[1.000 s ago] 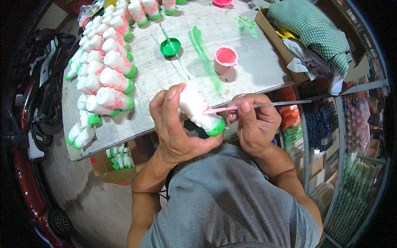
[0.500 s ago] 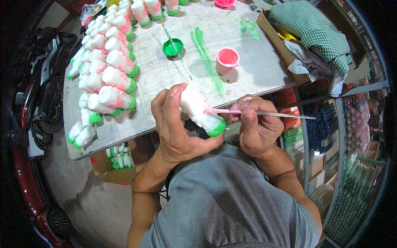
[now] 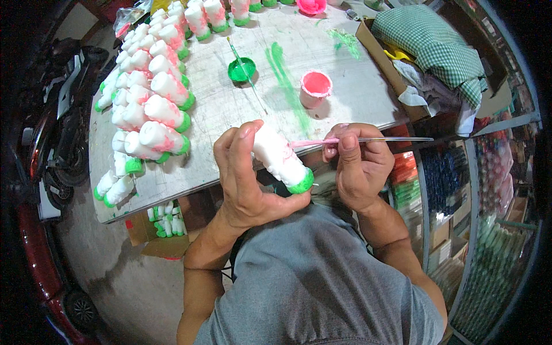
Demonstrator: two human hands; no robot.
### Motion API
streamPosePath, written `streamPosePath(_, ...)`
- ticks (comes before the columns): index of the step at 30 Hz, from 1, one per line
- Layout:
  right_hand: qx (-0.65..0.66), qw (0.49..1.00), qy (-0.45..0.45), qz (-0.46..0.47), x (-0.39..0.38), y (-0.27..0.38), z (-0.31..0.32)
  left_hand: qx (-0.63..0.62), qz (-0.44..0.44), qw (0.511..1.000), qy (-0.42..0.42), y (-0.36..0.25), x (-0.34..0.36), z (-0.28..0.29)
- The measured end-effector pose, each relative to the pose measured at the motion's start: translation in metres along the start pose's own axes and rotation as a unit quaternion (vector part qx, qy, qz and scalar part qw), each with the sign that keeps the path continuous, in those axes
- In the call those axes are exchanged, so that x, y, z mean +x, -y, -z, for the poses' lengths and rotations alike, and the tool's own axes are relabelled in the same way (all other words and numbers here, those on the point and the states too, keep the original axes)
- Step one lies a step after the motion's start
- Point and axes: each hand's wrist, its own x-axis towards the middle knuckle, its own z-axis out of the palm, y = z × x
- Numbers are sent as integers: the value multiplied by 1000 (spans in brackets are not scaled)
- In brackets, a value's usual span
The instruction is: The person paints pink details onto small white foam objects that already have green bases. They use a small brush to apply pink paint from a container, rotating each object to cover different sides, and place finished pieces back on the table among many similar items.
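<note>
My left hand [image 3: 244,178] grips a white pillar candle [image 3: 276,150] by its two ends, thumb at the green-painted base and fingers at the top. The candle is tilted, and a short wick sticks out by the green end. Pink paint marks part of its raised side. Between the thumb and fingers of my right hand [image 3: 363,164] is a slim paintbrush [image 3: 397,139] with a clear handle. Its pink-coated tip touches or nearly touches the candle's side. Beyond my hands a small cup of pink paint [image 3: 315,91] stands on the table [image 3: 201,98].
Rows of white, pink and green candles [image 3: 164,109] line the table's left side. A second brush [image 3: 247,75] lies across a green paint dish [image 3: 241,69]. At right are a cardboard box with cloths [image 3: 428,49] and shelves of packaged goods [image 3: 494,253]. Below the table sits an open carton [image 3: 167,247].
The candle has turned slightly in my left hand, showing more pink on its side. My right hand and the brush have shifted up a little, and the brush lies at a flatter angle.
</note>
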Motion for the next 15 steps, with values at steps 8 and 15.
streamPosePath(8, 12, 1000, 17, -3, 2, 6, 0, 9, -16, 1000, 0, 3, -2, -1)
streamPosePath(15, 23, 1000, 16, -13, 0, 5, -1, -7, -17, 1000, 12, 1, -1, 1)
